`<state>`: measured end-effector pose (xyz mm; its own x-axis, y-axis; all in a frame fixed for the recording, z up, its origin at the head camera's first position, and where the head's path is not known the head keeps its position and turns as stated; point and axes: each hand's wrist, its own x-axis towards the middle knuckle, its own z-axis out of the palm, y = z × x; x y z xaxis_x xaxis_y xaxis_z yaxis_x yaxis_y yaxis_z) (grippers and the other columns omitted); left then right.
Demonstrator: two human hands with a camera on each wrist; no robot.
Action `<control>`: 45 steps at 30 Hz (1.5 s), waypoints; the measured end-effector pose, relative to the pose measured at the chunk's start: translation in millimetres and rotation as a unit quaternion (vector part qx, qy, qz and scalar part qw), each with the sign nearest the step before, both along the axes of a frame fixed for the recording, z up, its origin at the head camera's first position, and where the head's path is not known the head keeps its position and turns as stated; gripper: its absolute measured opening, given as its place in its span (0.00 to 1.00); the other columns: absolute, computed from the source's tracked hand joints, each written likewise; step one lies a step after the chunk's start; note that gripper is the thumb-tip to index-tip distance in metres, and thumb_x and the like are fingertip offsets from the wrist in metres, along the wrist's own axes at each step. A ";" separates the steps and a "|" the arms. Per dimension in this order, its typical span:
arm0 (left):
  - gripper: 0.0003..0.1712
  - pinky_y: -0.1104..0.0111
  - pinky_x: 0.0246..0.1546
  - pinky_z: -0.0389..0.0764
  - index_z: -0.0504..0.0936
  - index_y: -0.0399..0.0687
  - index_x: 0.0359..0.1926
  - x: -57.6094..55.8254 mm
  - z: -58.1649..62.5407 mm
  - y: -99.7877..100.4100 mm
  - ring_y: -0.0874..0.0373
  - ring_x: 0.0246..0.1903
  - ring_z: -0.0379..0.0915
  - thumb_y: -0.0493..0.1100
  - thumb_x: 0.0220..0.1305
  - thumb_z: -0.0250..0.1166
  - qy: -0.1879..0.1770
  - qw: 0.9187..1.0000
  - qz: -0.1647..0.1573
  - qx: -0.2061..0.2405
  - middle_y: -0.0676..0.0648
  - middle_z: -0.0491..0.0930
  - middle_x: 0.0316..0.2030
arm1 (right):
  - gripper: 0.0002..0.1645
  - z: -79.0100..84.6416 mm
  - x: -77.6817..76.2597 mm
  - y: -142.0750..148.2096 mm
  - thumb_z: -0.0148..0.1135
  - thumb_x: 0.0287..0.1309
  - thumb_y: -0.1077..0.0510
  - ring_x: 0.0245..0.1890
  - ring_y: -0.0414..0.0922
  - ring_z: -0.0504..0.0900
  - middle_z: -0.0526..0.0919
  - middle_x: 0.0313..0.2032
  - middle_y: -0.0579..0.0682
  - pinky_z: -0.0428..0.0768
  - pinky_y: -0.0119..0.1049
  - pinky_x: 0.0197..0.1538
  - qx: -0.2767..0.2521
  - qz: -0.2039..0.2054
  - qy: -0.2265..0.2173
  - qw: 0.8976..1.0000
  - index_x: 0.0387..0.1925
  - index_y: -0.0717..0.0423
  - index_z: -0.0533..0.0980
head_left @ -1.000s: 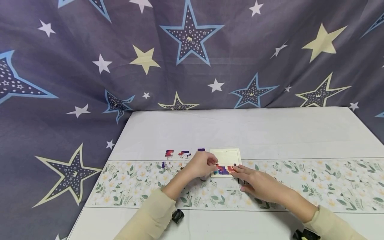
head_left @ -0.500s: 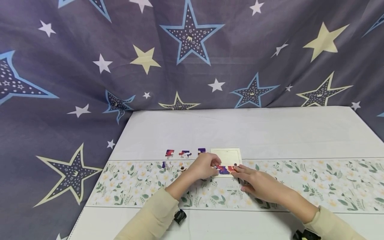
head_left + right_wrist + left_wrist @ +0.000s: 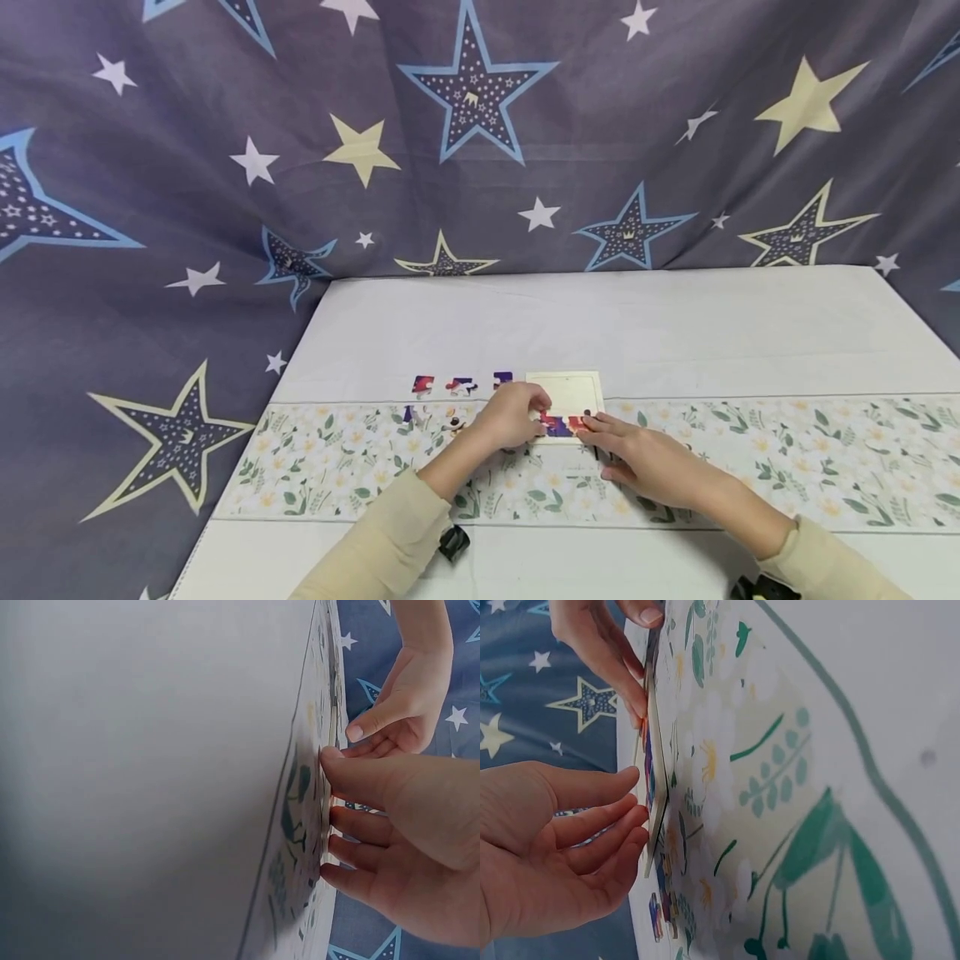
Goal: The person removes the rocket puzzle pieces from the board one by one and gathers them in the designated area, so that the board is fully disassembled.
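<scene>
A pale puzzle tray (image 3: 564, 388) lies on the table in the head view, its upper part bare. Along its near edge runs a row of purple and red jigsaw pieces (image 3: 557, 427). My left hand (image 3: 508, 414) bends its fingers over the left end of that row. In the left wrist view the thumb and fingertips of the left hand (image 3: 562, 840) are right at the pieces, with a gap between thumb and fingers. My right hand (image 3: 652, 460) stretches its fingers to the tray's right edge. In the right wrist view the fingertips of the right hand (image 3: 405, 832) touch down along that side.
Several loose jigsaw pieces (image 3: 462, 385) lie left of the tray, partly hidden behind the left hand. A floral strip (image 3: 787, 458) crosses the white table (image 3: 712, 333). A dark curtain with stars (image 3: 540, 117) hangs behind the table.
My left hand has shifted slightly to the right and nearer over the left end of the row. The right hand stays at the tray's right edge.
</scene>
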<state>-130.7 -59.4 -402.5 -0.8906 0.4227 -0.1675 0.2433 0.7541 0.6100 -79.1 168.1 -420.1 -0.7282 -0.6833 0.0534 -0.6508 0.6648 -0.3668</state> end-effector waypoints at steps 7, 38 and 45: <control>0.09 0.74 0.36 0.74 0.83 0.38 0.39 -7.7 -7.5 -2.6 0.60 0.32 0.73 0.31 0.55 0.68 -0.039 0.998 0.028 0.052 0.45 0.82 0.33 | 0.34 -0.3 2.1 -2.6 0.66 0.56 0.57 0.62 0.59 0.74 0.71 0.65 0.62 0.83 0.40 0.45 0.004 -0.001 -0.005 1.000 0.65 0.54 0.69; 0.08 0.73 0.36 0.74 0.83 0.40 0.39 -8.3 -4.3 5.2 0.61 0.32 0.72 0.30 0.58 0.64 0.001 1.000 0.008 0.014 0.46 0.81 0.33 | 0.36 14.0 -1.0 -15.3 0.67 0.52 0.49 0.62 0.58 0.74 0.74 0.62 0.62 0.80 0.47 0.52 0.061 -0.033 0.000 0.998 0.61 0.58 0.73; 0.06 0.74 0.30 0.71 0.82 0.41 0.36 -8.5 -3.1 10.1 0.62 0.25 0.67 0.30 0.59 0.61 0.009 0.999 0.030 -0.002 0.49 0.78 0.27 | 0.36 13.6 -1.1 -15.9 0.67 0.52 0.48 0.63 0.58 0.74 0.74 0.63 0.60 0.79 0.48 0.54 0.058 -0.034 -0.007 0.998 0.62 0.57 0.72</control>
